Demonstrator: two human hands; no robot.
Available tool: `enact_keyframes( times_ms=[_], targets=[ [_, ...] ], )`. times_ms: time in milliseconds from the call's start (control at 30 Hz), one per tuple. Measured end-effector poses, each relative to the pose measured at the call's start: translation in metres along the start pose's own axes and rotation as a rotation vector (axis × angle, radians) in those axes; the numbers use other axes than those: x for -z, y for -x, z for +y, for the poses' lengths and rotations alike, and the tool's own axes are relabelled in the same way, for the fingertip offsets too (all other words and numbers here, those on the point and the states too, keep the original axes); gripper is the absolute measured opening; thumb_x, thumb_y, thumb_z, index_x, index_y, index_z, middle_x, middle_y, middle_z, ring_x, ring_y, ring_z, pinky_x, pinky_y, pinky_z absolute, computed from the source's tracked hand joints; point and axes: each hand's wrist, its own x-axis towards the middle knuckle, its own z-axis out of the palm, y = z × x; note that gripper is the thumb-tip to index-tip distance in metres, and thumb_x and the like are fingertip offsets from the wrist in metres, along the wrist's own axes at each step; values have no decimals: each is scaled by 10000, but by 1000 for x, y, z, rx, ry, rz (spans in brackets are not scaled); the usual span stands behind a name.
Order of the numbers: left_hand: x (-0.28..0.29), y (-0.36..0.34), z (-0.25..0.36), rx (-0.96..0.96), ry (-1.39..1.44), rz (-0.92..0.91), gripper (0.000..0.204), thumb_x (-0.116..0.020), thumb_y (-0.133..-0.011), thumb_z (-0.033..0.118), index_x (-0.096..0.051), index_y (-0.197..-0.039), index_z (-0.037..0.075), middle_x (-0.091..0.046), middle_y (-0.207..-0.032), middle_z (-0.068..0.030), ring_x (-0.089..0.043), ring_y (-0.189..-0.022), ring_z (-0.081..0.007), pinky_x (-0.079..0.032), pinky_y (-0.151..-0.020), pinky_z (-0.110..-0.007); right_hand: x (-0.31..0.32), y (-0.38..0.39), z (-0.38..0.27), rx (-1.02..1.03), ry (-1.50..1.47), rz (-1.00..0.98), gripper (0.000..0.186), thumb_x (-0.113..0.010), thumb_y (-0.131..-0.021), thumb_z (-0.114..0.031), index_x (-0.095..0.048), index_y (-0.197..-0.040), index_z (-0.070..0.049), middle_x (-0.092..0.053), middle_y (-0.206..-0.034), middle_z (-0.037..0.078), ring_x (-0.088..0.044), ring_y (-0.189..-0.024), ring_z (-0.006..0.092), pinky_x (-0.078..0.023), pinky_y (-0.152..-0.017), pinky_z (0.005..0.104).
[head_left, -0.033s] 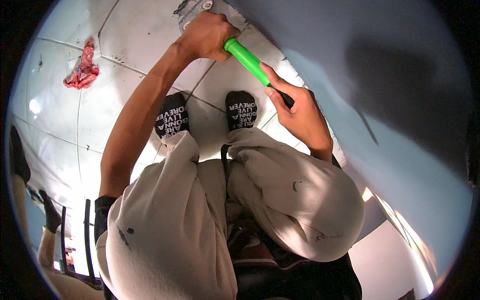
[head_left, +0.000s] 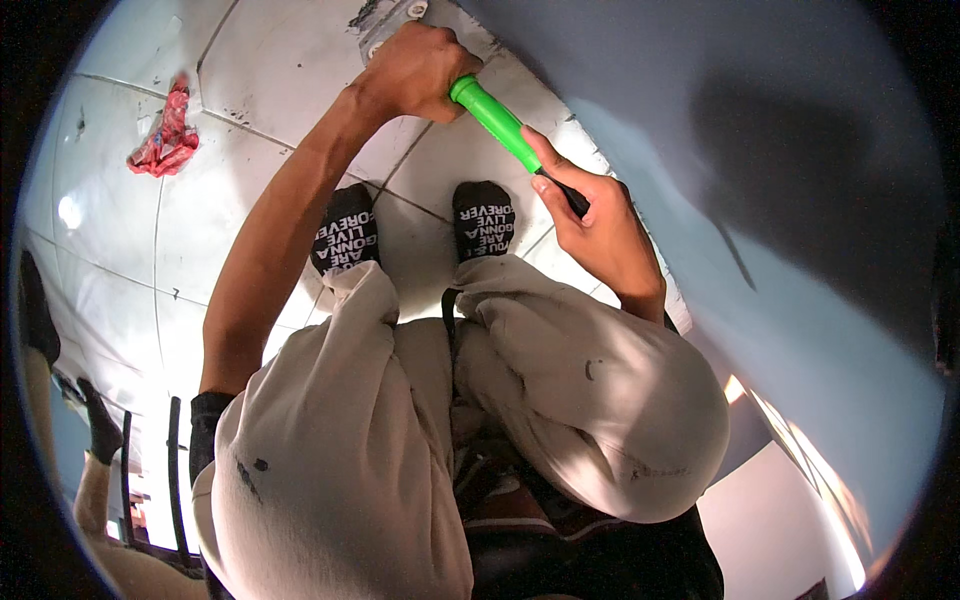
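Head view: a pale tiled floor [head_left: 200, 240], crossed by dark grout lines and specked with dirt, spreads under everything, and a blue-grey wall [head_left: 780, 300] rises along the right, with a dark shadow [head_left: 800, 150] thrown on it. Light, loose trousers [head_left: 320, 440] with a few dark marks cover the person's bent knees, which fill the lower middle. At the lower left edge, another person's leg [head_left: 92, 500] ends in a dark sock [head_left: 103, 430], just beside thin black bars [head_left: 175, 480]. Near the top, the left hand [head_left: 415, 72] is a tight fist, its fingers wrapped round the upper end of a green handle [head_left: 500, 125]. Lower down and nearer the wall, the right hand [head_left: 600, 215] has thumb and forefinger pressed to either side of the handle; the rest of its fingers are hidden, so how they sit cannot be told. The handle slants between the two hands, above the floor close to the wall's foot. Both black socks [head_left: 350, 225] with white lettering rest flat below it. Off to the left lies a crumpled red wrapper [head_left: 168, 145]. A grey metal piece [head_left: 385, 25] shows just past the fist; the fist hides whether it joins the handle. Smallest is the handle's black end [head_left: 565, 190], running into the right palm.
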Motion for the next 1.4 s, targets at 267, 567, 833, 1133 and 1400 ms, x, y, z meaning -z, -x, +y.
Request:
enact_keyframes(
  times_ms=[267, 567, 833, 1133, 1400],
  targets=[
    [7, 4, -36, 3, -132, 24, 273, -759, -582, 288, -654, -749, 100, -665, -702, -145, -682, -711, -381, -535, -655, -498, -1, -23, -20, -32, 8, -43, 447, -629, -1009, -146, -585, -1450, -209, -508, -750, 229, -383, -617, 115, -455, -587, 294],
    [6, -4, -12, 4, -35, -37, 279, -764, -583, 291, -674, -780, 116, -670, -707, -134, -697, -736, -368, -544, -662, -498, -1, -15, -2, 76, -24, 1, 465, -627, -1010, -148, -571, -1465, -230, -546, -828, 284, -402, -622, 105, -466, -592, 297],
    [21, 5, -33, 12, -51, 15, 231, -754, -621, 284, -643, -733, 115, -629, -656, -133, -663, -680, -368, -520, -626, -474, 0, -29, -28, -48, 13, -60, 442, -626, -1020, -160, -579, -1457, -210, -526, -810, 278, -378, -659, 78, -466, -588, 308],
    [11, -6, -8, 8, 3, -43, 273, -763, -579, 282, -668, -778, 122, -667, -707, -141, -695, -760, -378, -548, -686, -499, -2, -11, -5, 33, -59, -12, 471, -622, -1015, -123, -552, -1476, -189, -457, -750, 251, -373, -674, 64, -434, -580, 280],
    [20, -2, -25, -5, -41, -74, 278, -754, -585, 302, -685, -790, 127, -680, -710, -128, -693, -735, -378, -545, -682, -501, 3, -19, -31, -63, 25, -49, 449, -623, -1009, -120, -579, -1453, -173, -595, -847, 279, -500, -684, 66, -484, -647, 289]
  ],
)
